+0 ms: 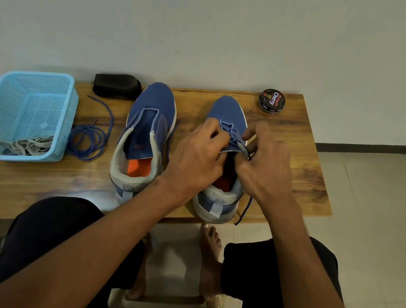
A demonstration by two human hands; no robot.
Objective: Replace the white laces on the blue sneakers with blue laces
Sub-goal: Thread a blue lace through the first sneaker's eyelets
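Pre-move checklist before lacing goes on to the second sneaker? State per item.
1. Old white laces out of the way, in the blue basket: ok.
2. Right sneaker threaded with blue lace: partly; upper eyelets hidden by hands, cannot tell.
3. Left hand and right hand both have a grip at the tongue: ok.
4. Loose lace end hanging off the bench edge: not ok.
5. Left sneaker unlaced: ok.
6. Spare blue lace ready beside the basket: ok.

Two blue sneakers [145, 130] are flanked on a wooden bench [285, 164] by a basket [1, 111], loose blue lace [87, 141], black case [116, 85] and polish tin [272, 100].
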